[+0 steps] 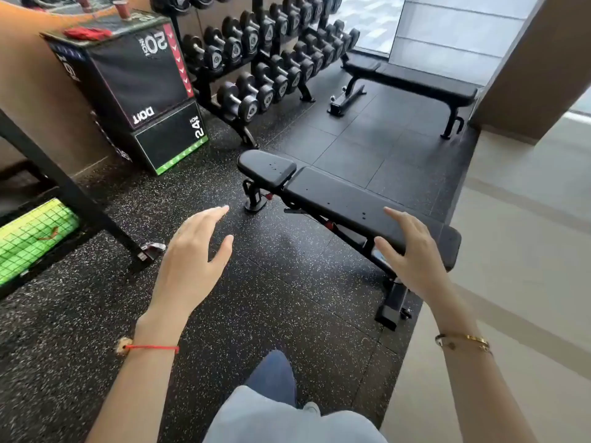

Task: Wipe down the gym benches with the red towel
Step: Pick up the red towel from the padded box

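Note:
A black padded gym bench (335, 199) stands on the speckled rubber floor in front of me, running from centre to lower right. A second black bench (415, 79) stands farther back near the window. The red towel (87, 32) lies crumpled on top of the black plyo box (128, 75) at the upper left. My left hand (192, 254) hovers over the floor with fingers straight, holding nothing. My right hand (412, 251) is held out with fingers spread in front of the near bench's right end; whether it touches the pad I cannot tell.
A rack of black dumbbells (256, 59) fills the back centre. A black metal frame (64, 187) slants across the left, with a green mat (28, 238) under it. A pale tiled floor (518, 251) lies to the right, beside a column (537, 59).

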Demonstrator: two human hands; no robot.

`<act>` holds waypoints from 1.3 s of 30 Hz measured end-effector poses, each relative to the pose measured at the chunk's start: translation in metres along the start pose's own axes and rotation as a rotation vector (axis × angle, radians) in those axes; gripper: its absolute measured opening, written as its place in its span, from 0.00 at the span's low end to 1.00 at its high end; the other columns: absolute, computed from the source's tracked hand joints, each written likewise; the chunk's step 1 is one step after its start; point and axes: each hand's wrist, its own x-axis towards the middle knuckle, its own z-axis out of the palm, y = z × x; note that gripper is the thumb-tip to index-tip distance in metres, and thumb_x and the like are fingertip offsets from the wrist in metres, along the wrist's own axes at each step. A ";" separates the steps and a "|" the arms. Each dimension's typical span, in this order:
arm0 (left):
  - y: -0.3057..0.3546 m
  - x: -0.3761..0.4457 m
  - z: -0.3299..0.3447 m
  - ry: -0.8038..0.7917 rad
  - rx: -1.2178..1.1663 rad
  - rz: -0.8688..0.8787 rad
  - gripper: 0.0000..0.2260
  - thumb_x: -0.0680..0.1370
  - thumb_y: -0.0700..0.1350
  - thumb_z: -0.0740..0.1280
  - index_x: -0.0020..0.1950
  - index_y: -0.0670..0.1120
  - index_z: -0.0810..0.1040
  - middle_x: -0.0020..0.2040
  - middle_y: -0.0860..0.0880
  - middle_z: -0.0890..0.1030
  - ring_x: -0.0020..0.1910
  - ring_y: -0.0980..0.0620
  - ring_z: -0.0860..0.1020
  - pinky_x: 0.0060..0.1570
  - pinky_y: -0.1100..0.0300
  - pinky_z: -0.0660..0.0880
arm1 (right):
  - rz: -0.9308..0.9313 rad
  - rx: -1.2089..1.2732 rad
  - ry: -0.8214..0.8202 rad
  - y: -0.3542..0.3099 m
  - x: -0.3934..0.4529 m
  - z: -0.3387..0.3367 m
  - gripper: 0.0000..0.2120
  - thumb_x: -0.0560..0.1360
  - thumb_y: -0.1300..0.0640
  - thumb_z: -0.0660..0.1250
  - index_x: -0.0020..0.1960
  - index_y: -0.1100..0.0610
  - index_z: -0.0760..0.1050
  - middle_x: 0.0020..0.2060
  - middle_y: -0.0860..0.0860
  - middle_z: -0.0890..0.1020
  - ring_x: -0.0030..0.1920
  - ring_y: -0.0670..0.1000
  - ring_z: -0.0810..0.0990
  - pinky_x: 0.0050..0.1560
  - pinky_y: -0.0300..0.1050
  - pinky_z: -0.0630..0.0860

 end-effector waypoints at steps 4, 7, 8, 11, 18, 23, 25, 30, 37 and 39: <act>-0.015 0.008 0.003 0.034 0.002 -0.087 0.21 0.81 0.49 0.62 0.73 0.51 0.67 0.70 0.52 0.72 0.67 0.52 0.71 0.69 0.51 0.69 | 0.002 -0.003 -0.082 0.001 0.024 0.021 0.25 0.78 0.53 0.66 0.73 0.53 0.66 0.68 0.51 0.72 0.73 0.52 0.64 0.73 0.53 0.62; -0.032 0.025 0.008 0.054 0.017 -0.137 0.21 0.81 0.49 0.63 0.73 0.52 0.67 0.69 0.52 0.72 0.63 0.50 0.74 0.68 0.49 0.70 | -0.010 -0.020 -0.118 0.000 0.053 0.043 0.25 0.78 0.53 0.66 0.74 0.53 0.65 0.69 0.51 0.72 0.74 0.52 0.64 0.73 0.54 0.62; -0.041 0.033 0.010 0.059 0.024 -0.149 0.21 0.81 0.49 0.63 0.73 0.52 0.67 0.69 0.52 0.72 0.63 0.50 0.74 0.69 0.49 0.69 | -0.016 -0.020 -0.123 -0.001 0.066 0.051 0.25 0.78 0.53 0.66 0.73 0.53 0.65 0.69 0.51 0.72 0.73 0.52 0.64 0.73 0.54 0.62; -0.068 0.063 0.016 0.069 0.052 -0.172 0.20 0.81 0.49 0.63 0.73 0.51 0.67 0.70 0.51 0.73 0.69 0.53 0.70 0.70 0.56 0.64 | -0.044 -0.026 -0.153 -0.008 0.110 0.078 0.25 0.78 0.52 0.65 0.73 0.53 0.65 0.68 0.50 0.73 0.72 0.51 0.66 0.72 0.50 0.62; -0.144 0.160 0.003 0.080 0.080 -0.230 0.21 0.81 0.48 0.62 0.73 0.50 0.67 0.70 0.50 0.73 0.70 0.53 0.68 0.73 0.54 0.64 | -0.108 -0.019 -0.199 -0.055 0.250 0.145 0.25 0.78 0.51 0.65 0.73 0.52 0.65 0.69 0.49 0.71 0.72 0.50 0.65 0.72 0.48 0.61; -0.201 0.230 -0.010 0.102 0.080 -0.255 0.20 0.80 0.49 0.62 0.73 0.51 0.67 0.70 0.51 0.73 0.71 0.54 0.68 0.73 0.53 0.64 | -0.183 0.020 -0.205 -0.100 0.339 0.194 0.25 0.78 0.51 0.65 0.73 0.50 0.65 0.68 0.48 0.72 0.71 0.49 0.65 0.70 0.46 0.61; -0.221 0.255 -0.014 0.114 0.075 -0.282 0.20 0.80 0.48 0.63 0.73 0.51 0.68 0.70 0.51 0.72 0.71 0.54 0.67 0.73 0.53 0.64 | -0.196 0.021 -0.227 -0.114 0.367 0.213 0.25 0.77 0.52 0.66 0.73 0.51 0.65 0.68 0.48 0.72 0.71 0.49 0.65 0.70 0.46 0.60; -0.270 0.306 -0.015 0.110 0.085 -0.338 0.20 0.80 0.49 0.63 0.73 0.52 0.67 0.70 0.52 0.72 0.71 0.55 0.67 0.72 0.56 0.63 | -0.211 0.012 -0.296 -0.134 0.434 0.263 0.25 0.77 0.52 0.66 0.73 0.52 0.65 0.68 0.50 0.72 0.71 0.50 0.65 0.68 0.43 0.59; -0.354 0.387 -0.002 0.135 0.125 -0.459 0.20 0.81 0.51 0.62 0.73 0.55 0.66 0.70 0.54 0.72 0.71 0.56 0.66 0.68 0.59 0.62 | -0.279 0.033 -0.386 -0.159 0.555 0.343 0.24 0.77 0.52 0.66 0.72 0.53 0.66 0.67 0.51 0.73 0.69 0.52 0.67 0.69 0.50 0.64; -0.378 0.423 -0.001 0.150 0.140 -0.477 0.20 0.81 0.50 0.62 0.73 0.54 0.67 0.70 0.54 0.72 0.70 0.57 0.66 0.67 0.60 0.61 | -0.318 0.045 -0.404 -0.170 0.600 0.364 0.24 0.78 0.53 0.66 0.72 0.54 0.66 0.67 0.51 0.73 0.70 0.53 0.67 0.70 0.49 0.62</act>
